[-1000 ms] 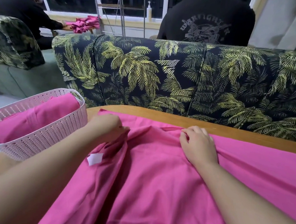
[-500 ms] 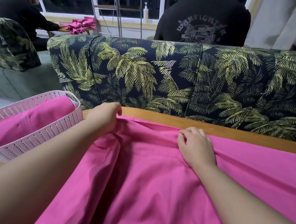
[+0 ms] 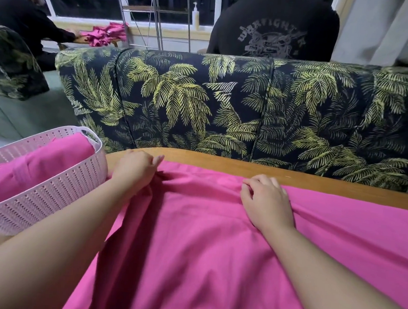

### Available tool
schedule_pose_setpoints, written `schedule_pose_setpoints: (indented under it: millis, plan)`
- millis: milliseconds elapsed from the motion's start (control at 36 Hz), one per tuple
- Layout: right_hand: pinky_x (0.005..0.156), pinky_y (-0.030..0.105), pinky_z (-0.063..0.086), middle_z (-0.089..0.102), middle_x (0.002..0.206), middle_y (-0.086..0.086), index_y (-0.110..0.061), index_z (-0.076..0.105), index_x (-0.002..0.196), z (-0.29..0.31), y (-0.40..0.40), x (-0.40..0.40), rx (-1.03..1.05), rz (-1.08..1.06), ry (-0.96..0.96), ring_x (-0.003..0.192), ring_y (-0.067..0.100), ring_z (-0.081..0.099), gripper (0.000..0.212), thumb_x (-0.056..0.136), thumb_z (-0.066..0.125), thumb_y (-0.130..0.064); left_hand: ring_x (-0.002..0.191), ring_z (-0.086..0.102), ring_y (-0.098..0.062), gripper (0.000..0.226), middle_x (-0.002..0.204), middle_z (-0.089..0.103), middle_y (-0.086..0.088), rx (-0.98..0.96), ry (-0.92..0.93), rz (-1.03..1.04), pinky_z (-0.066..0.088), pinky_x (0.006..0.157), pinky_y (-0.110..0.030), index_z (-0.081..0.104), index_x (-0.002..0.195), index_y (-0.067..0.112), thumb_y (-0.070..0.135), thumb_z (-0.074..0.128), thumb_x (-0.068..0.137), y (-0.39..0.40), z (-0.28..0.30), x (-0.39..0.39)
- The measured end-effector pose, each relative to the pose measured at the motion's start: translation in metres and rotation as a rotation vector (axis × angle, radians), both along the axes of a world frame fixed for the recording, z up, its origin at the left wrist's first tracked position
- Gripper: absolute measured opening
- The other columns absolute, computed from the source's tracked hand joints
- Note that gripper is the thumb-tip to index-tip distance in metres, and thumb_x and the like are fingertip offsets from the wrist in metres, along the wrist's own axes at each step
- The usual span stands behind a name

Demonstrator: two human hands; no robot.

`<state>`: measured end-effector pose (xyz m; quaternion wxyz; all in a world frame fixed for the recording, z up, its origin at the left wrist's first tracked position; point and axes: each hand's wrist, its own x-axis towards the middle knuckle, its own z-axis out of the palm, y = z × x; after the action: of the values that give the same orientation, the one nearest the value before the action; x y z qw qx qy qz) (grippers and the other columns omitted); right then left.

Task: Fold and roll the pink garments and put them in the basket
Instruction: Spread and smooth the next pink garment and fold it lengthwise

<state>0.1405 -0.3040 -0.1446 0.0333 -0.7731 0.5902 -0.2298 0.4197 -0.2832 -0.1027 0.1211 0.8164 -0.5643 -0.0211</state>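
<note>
A large pink garment (image 3: pixel 199 245) lies spread over the wooden table (image 3: pixel 293 178), covering most of it. My left hand (image 3: pixel 135 167) grips the cloth's far left corner near the table's back edge, fingers curled into the folds. My right hand (image 3: pixel 266 201) sits further right on the top edge with its fingers curled, pinching the fabric. At the left stands a pale pink perforated basket (image 3: pixel 58 187), and inside it lies a rolled pink garment (image 3: pixel 35 164).
A sofa back with a dark palm-leaf print (image 3: pixel 237 108) rises right behind the table. Beyond it sits a person in a black printed shirt (image 3: pixel 274 26). At the far left another person handles a heap of pink garments (image 3: pixel 107 34) by the window.
My left hand has pulled the garment's corner farther away, up to the table's back edge; the white label seen earlier is now hidden. My right hand has barely moved.
</note>
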Motion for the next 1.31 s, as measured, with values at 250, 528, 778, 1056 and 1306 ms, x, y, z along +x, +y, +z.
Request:
schedule_pose_setpoints:
  millis: [250,528,778,1056,1306]
  plan:
    - [0.093,0.037,0.04,0.062,0.115,-0.006,-0.026,0.068,0.114,0.0,0.0,0.0,0.008,-0.006,0.006,0.108,0.021,0.05,0.031,0.095,0.045,-0.034,0.093,0.063,-0.024,0.037,0.101,0.069,-0.006,0.154,0.086,-0.27,0.05,0.082,-0.03,0.064,0.113,0.009,0.031,0.072,0.084,-0.001,0.01,0.005]
    - [0.093,0.037,0.04,0.061,0.115,-0.007,-0.026,0.067,0.114,-0.001,0.0,0.0,0.009,-0.007,0.014,0.109,0.021,0.049,0.031,0.095,0.044,-0.034,0.108,0.056,-0.023,0.014,0.107,0.068,0.004,0.061,-0.241,-0.175,0.043,0.086,-0.032,0.07,0.099,0.031,0.027,0.061,0.089,-0.008,0.015,0.005]
    - [0.094,0.037,0.038,0.056,0.119,-0.008,-0.031,0.06,0.126,0.0,0.0,0.0,0.017,0.004,0.051,0.111,0.02,0.046,0.035,0.097,0.042,-0.037,0.11,0.056,-0.024,0.019,0.111,0.064,0.0,0.023,-0.19,-0.069,0.03,0.083,-0.036,0.067,0.09,0.026,0.016,0.052,0.092,-0.033,0.002,0.005]
    - [0.096,0.036,0.035,0.053,0.12,-0.01,-0.036,0.059,0.129,-0.001,-0.001,0.001,0.035,-0.004,0.063,0.113,0.017,0.042,0.037,0.096,0.041,-0.039,0.112,0.056,-0.027,0.022,0.112,0.065,-0.006,0.085,-0.173,-0.029,0.037,0.088,-0.043,0.069,0.095,0.018,0.018,0.047,0.094,-0.047,-0.013,0.012]
    - [0.096,0.036,0.035,0.053,0.121,-0.01,-0.034,0.06,0.128,-0.002,-0.001,0.001,0.034,-0.008,0.068,0.115,0.018,0.042,0.037,0.096,0.042,-0.038,0.113,0.053,-0.027,0.025,0.114,0.058,-0.007,0.042,-0.144,0.005,0.034,0.091,-0.043,0.066,0.103,0.018,0.03,0.045,0.099,-0.054,-0.022,0.017]
